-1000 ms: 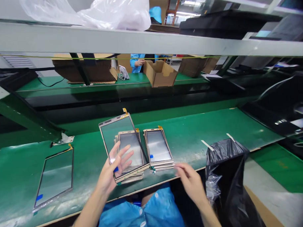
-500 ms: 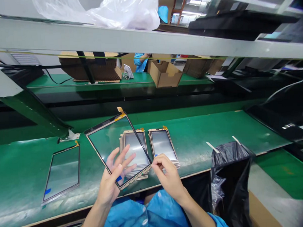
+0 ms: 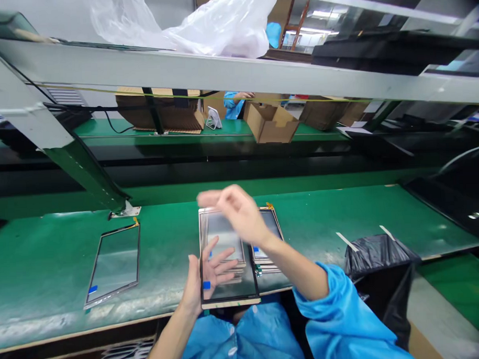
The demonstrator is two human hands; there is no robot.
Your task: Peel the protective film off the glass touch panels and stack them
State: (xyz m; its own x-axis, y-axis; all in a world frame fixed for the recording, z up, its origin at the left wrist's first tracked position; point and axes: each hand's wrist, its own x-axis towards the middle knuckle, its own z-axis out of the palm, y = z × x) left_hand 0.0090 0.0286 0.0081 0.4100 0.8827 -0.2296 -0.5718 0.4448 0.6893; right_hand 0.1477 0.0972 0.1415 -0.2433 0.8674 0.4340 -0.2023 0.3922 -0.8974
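A glass touch panel (image 3: 243, 292) with a thin dark border and a blue tab stands tilted up in front of me. My left hand (image 3: 196, 288) supports it at the lower left, thumb by the edge and fingers spread behind the clear glass. Across its top edge passes my right hand (image 3: 243, 213), blurred, so its grip cannot be made out. Through the glass I see a stack of similar panels. A second stack of panels (image 3: 268, 228) lies to the right, partly covered by my right forearm. Another single panel (image 3: 114, 262) lies flat on the left.
A black bin bag (image 3: 377, 248) is taped to the front edge of the green bench (image 3: 311, 219). A green post (image 3: 90, 177) rises at the left. Beyond it are an open cardboard box (image 3: 275, 128) and a person's blue sleeve (image 3: 232, 107). White plastic (image 3: 226, 28) lies on the shelf above.
My right hand has gone from the panel's lower right corner up to its top edge. The panel has turned more upright. My view has shifted slightly, and the bench things appear further right.
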